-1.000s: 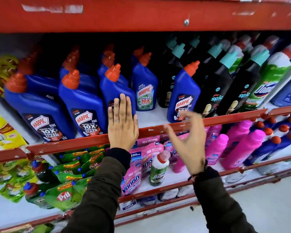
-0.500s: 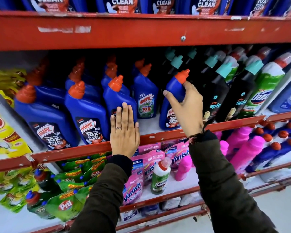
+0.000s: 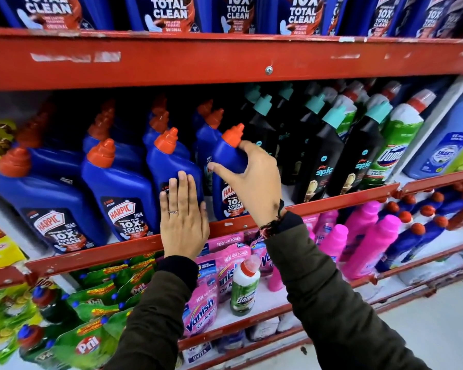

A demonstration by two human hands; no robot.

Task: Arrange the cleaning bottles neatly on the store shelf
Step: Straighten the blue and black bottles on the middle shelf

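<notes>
Blue Harpic bottles with orange caps stand in rows on the middle shelf (image 3: 150,244). My right hand (image 3: 254,182) grips the neck of one small blue Harpic bottle (image 3: 229,156) at the front, near the black bottles. My left hand (image 3: 183,217) lies flat, fingers together, against the front of a neighbouring blue Harpic bottle (image 3: 169,166) and over the red shelf rail. Two larger Harpic bottles (image 3: 118,188) stand to the left.
Black Spic bottles (image 3: 324,161) with teal caps and green-white Domex bottles (image 3: 396,145) fill the shelf's right side. Below lie pink Vanish pouches (image 3: 201,308), pink bottles (image 3: 372,241), green Pril pouches (image 3: 88,343) and a lone Domex bottle (image 3: 245,287). A red beam (image 3: 225,60) spans above.
My right hand rose from below the rail, took hold of the small Harpic bottle and shifted it left toward the other blue bottles. My left hand stayed flat on its bottle.
</notes>
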